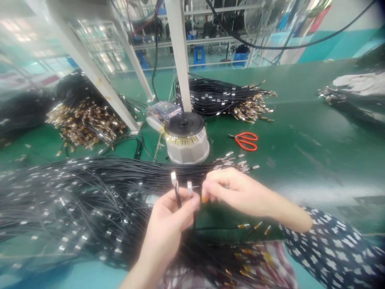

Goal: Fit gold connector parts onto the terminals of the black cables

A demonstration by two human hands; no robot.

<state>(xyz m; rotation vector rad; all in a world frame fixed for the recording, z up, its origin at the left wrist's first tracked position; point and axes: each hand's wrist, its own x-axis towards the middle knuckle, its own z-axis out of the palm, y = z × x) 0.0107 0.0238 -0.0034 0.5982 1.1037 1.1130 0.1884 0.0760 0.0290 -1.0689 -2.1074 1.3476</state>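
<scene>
My left hand (170, 224) is closed around a black cable (177, 194) that ends in a silver metal connector. A second silver connector (189, 187) sticks up between its thumb and fingertips. Just to the right, the fingers of my right hand (230, 190) are pinched on a small orange-yellow piece (205, 198), mostly hidden by the fingertips. The two hands are close together, over a long bundle of black cables (120, 172). Behind them stands a round white tape dispenser (188, 150) with a black top and short yellow strips along its rim.
Red-handled scissors (246, 141) lie on the green table (300, 156) to the right of the dispenser. More cable bundles with gold ends (87, 124) are at the left, and another bundle (222, 98) is at the back. White metal posts (179, 56) rise behind the dispenser. Cables (228, 257) also cover my lap.
</scene>
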